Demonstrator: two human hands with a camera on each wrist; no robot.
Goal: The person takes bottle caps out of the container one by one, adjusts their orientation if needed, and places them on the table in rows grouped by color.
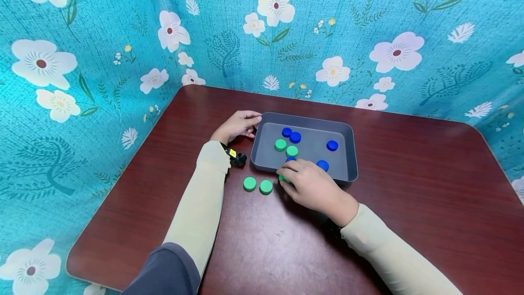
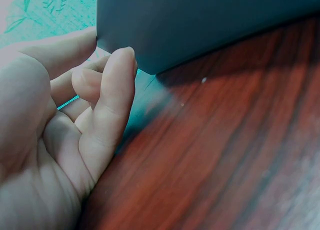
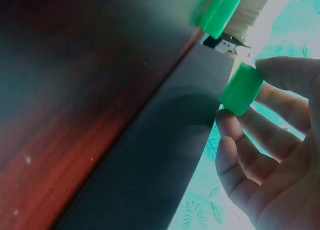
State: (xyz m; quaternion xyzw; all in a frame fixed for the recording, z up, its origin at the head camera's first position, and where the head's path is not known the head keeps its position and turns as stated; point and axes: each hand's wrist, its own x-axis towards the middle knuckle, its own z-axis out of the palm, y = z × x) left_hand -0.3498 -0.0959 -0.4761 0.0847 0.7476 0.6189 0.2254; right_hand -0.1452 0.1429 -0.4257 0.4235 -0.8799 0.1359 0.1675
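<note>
Two green caps (image 1: 266,187) are lying nearest. The right hand (image 1: 309,183) is pinching a third green cap (image 3: 242,89), mostly hidden in the head view, about level at the near rim of the tray (image 1: 309,151). The tray is stretching left to right, containing two more green caps (image 1: 280,144) and five blue caps (image 1: 332,145), one half-hidden. The left hand (image 1: 236,127) is gripping its far-left corner.

No writing can be read; the yellow label (image 1: 233,153) on the black wrist device (image 1: 239,160) is too small
</note>
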